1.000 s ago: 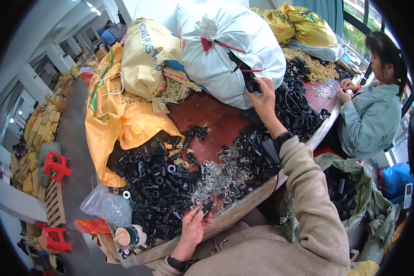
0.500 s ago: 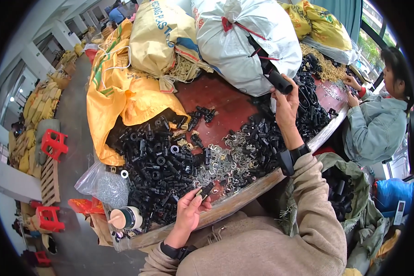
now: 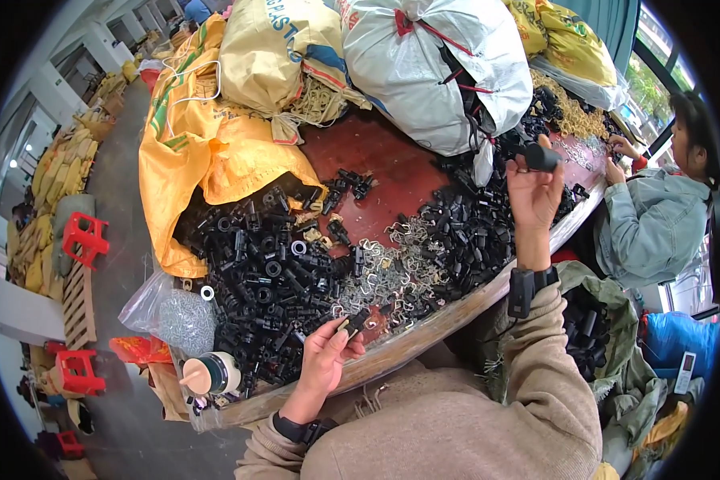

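Observation:
My left hand is closed on a small black plastic part over the table's near edge. My right hand, raised on the right side, grips a black cylindrical tube between thumb and fingers. A large heap of black plastic fittings spreads beyond and left of my left hand. Bent silvery wire clips lie in a pile in the middle. More black parts are heaped to their right, below my right hand.
An orange sack, a cream sack and a white sack stand along the far side. At the left corner are a jar and a clear bag. A co-worker sits at right, beside a green sack.
My right hand has moved right and toward me with the black tube, away from the white sack. My left hand stays nearly in place, still holding the small part.

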Available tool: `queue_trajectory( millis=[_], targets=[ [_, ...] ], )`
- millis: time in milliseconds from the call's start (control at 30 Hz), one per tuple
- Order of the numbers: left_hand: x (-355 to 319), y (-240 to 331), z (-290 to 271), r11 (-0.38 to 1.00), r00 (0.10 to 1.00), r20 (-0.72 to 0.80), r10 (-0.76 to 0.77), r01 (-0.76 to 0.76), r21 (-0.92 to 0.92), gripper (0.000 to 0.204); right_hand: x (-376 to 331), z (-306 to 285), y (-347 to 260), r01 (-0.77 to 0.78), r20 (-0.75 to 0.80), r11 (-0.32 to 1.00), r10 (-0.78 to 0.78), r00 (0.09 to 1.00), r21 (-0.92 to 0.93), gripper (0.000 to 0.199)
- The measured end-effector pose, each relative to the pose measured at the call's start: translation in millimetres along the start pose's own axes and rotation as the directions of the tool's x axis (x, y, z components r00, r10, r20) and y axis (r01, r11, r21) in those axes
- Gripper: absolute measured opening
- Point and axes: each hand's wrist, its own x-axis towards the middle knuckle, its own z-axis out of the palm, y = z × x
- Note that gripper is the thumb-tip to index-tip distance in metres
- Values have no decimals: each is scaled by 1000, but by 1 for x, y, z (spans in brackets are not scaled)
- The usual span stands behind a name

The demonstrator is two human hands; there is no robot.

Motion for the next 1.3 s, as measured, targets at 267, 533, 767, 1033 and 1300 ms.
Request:
queue_trajectory(
  millis=[267, 533, 767, 1033, 1300],
  targets=[
    [-1, 7, 14, 1000, 1000, -19, 8, -7, 23, 34, -24, -12, 6, -197, -216, 957, 242, 946, 211, 48],
    [-3, 17, 14, 977, 993, 106, 44, -64, 201, 29, -95, 50, 51, -586, 80, 382, 877, 475, -715, 42],
    [-4, 20, 16, 961, 993, 101, -69, 39, 275, 28, -123, 68, 72, -325, 274, 359, 920, 279, -875, 41],
    [0, 16, 14, 918, 984, 120, -131, 74, 389, 32, -130, 64, 77, -341, 272, 360, 921, 278, -868, 41],
    [7, 14, 17, 910, 979, 103, -174, 120, 396, 35, -132, 64, 74, -530, 126, 254, 956, 265, -809, 39]
  ],
)
